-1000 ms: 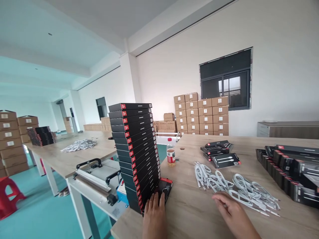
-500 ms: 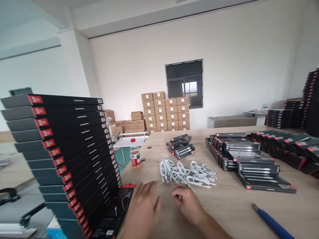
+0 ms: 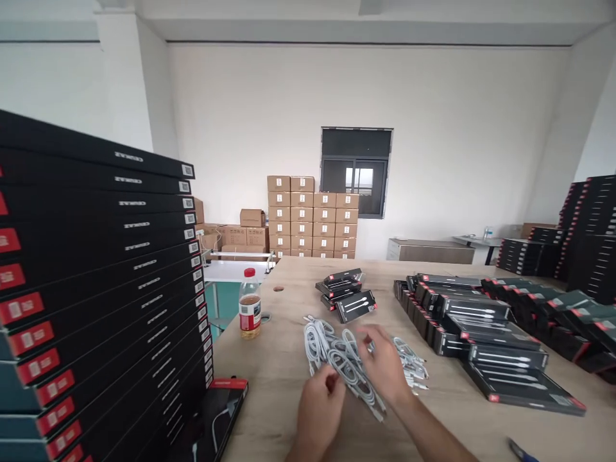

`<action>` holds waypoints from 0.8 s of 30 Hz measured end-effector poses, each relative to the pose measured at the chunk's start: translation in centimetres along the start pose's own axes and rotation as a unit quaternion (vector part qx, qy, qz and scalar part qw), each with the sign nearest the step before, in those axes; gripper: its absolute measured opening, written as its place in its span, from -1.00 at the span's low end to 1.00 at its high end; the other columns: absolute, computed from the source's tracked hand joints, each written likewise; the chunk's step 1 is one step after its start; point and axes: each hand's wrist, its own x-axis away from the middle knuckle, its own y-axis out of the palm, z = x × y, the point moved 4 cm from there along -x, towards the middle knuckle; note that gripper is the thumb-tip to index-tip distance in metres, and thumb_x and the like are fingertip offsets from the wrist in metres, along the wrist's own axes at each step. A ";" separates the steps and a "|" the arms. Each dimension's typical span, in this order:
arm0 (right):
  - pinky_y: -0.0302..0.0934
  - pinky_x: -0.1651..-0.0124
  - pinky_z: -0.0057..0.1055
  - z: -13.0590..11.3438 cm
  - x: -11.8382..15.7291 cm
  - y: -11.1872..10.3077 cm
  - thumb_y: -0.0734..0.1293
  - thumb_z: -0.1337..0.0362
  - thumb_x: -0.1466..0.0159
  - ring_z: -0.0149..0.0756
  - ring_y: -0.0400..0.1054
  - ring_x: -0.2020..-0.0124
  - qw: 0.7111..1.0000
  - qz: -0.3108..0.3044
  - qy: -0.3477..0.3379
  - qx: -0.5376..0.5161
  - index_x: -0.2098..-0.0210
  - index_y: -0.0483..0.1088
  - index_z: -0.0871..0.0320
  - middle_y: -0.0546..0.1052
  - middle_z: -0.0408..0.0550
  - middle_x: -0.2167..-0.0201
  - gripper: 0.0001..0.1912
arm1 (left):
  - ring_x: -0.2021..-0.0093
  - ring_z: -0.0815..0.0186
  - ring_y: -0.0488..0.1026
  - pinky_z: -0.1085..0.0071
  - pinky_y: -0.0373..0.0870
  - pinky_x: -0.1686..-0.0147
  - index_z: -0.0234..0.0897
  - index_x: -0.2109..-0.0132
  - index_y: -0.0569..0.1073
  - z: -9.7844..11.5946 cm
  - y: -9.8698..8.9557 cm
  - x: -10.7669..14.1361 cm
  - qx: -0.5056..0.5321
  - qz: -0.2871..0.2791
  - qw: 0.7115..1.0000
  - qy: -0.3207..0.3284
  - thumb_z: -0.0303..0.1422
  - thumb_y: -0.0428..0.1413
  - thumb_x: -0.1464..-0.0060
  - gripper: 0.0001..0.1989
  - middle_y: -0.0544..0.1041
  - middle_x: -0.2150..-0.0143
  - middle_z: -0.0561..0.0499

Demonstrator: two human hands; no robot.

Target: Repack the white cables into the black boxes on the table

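Observation:
Bundled white charging cables (image 3: 322, 343) lie in a loose heap on the table in front of me. My left hand (image 3: 320, 407) is at the near edge of the heap, thumb and fingers curled together. What its fingertips hold, if anything, is hidden. Over the middle of the heap, my right hand (image 3: 384, 364) has its fingers bent round a cable bundle, partly covering it. To its right, more cables (image 3: 411, 366) rest on the table. Several small black cable boxes (image 3: 356, 306) are piled just behind the heap.
A tall stack of black boxes (image 3: 139, 276) rises at my left, with an open box (image 3: 226, 410) at its foot. A drink bottle (image 3: 249, 308) stands beside it. Rows of black packages (image 3: 481, 321) fill the right side. A blue-handled tool (image 3: 522, 452) lies near the front.
Both hands have moved onto the cable heap, the right one forward and over it, the left one inward. The heap has been spread. My view has shifted, and the box stack looms larger.

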 end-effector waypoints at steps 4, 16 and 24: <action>0.35 0.06 -0.23 -1.6 -7.8 3.6 0.34 0.26 -0.30 -0.12 0.51 0.12 0.992 -0.089 0.022 0.091 -0.30 0.19 0.08 0.47 0.14 -0.07 -0.41 | 0.44 0.29 0.40 0.40 0.11 0.40 -0.22 0.43 0.46 0.2 1.0 0.6 -0.099 -0.044 0.994 0.000 -0.39 0.02 -0.11 -0.82 0.50 0.49 0.02; 0.39 -0.01 -0.08 0.9 -15.0 7.6 0.35 0.17 -0.38 -0.14 0.43 0.00 0.961 -0.188 0.095 0.181 -0.10 0.37 0.17 0.46 0.04 -0.08 -0.64 | 0.14 0.07 0.56 0.29 0.31 0.23 -0.22 0.17 0.56 -0.9 2.1 0.2 -0.251 -0.148 0.955 -0.051 -0.38 0.01 -0.09 -0.75 0.64 0.17 -0.14; 0.41 0.18 -0.18 4.9 -9.1 -5.5 0.07 0.16 -0.43 -0.18 0.51 0.33 0.983 0.019 0.184 -0.009 -0.04 0.38 0.24 0.60 0.08 0.27 -0.60 | 0.24 0.06 0.55 0.28 0.29 0.26 -0.22 0.33 0.56 0.7 0.4 0.8 -0.162 -0.112 0.980 -0.002 -0.21 -0.03 -0.20 -0.68 0.64 0.29 -0.16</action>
